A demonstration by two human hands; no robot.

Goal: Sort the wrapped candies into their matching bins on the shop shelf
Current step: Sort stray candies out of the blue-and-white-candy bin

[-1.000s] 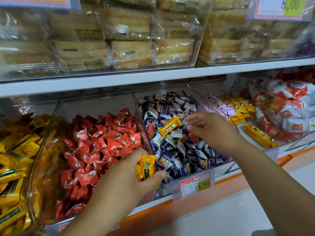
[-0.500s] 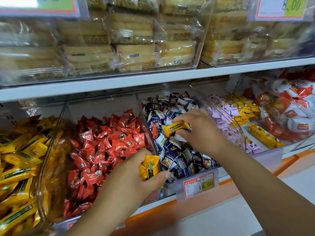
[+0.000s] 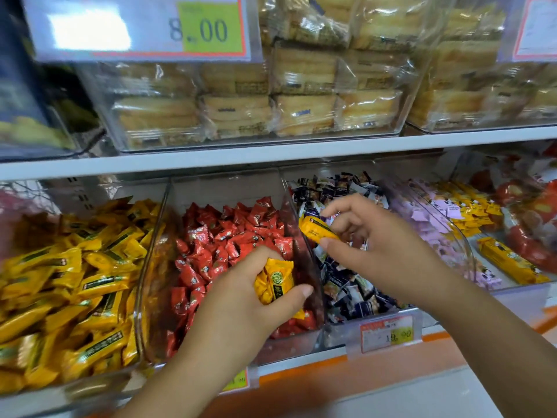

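Over the red bin (image 3: 223,191), left hand (image 3: 241,309) clutching yellow candies (image 3: 275,282), right hand (image 3: 382,251) pinching orange candy (image 3: 316,229) (long wrapper).

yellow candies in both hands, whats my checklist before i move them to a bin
1. Left hand grip on the yellow candy: ok, fingers and thumb curl round it.
2. Right hand grip on the orange candy: ok, pinched between thumb and fingertips.
3. Drop spot right now: not ok, the left hand is at the red bin and the right hand is over the dark-wrapper bin.
4. Yellow bin in view: ok, at far left, beside the red bin.
5. Wrappers match that bin: cannot tell, the print is too blurred.
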